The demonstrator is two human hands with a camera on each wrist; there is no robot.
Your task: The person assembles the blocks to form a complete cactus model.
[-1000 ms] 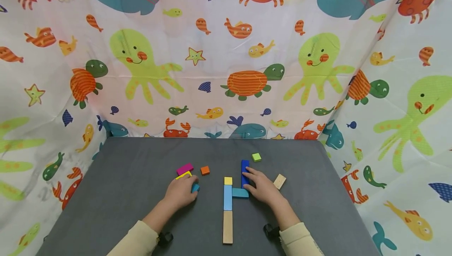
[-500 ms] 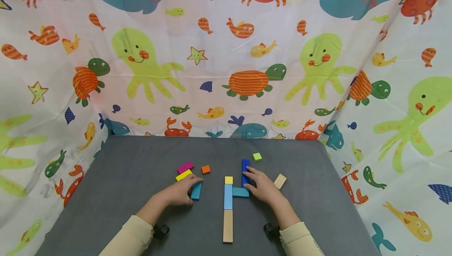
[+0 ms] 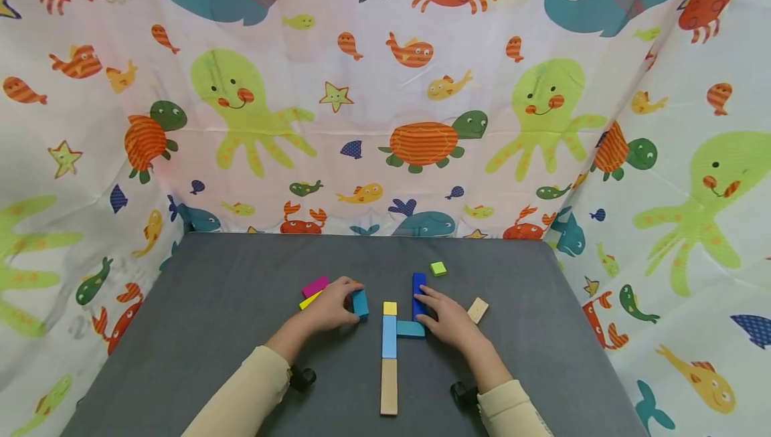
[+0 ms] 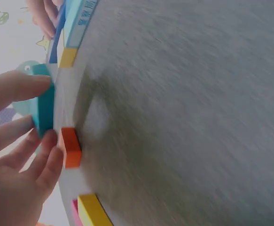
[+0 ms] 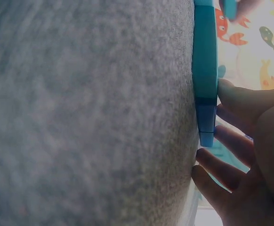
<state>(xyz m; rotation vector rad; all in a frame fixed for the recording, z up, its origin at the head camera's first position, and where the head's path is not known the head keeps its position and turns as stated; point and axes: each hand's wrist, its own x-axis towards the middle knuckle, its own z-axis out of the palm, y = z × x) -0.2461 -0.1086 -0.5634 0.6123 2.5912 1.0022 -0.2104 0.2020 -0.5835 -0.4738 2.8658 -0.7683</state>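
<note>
My left hand [image 3: 330, 306] pinches a teal block [image 3: 359, 304] between thumb and fingers, left of the line of blocks. In the left wrist view this teal block [image 4: 43, 101] is raised above the table, beyond an orange block [image 4: 71, 147]. My right hand [image 3: 448, 316] rests its fingertips along the right side of a dark blue block [image 3: 418, 293], its thumb by the near end. That block meets another teal block [image 3: 410, 329], which joins a light blue block [image 3: 389, 336]. A small yellow block [image 3: 390, 308] sits above the light blue one, a plain wooden block [image 3: 389, 387] below.
Magenta [image 3: 315, 286] and yellow [image 3: 309, 300] blocks lie behind my left hand. A lime green block [image 3: 438, 268] is beyond the dark blue one; a loose wooden block [image 3: 478, 310] lies right of my right hand. A sea-animal curtain [image 3: 361, 89] surrounds the grey table [image 3: 241, 263].
My left hand has picked up the teal block and carried it right and away, toward the line of blocks; it now hides the orange block in the head view. My right hand has stayed put.
</note>
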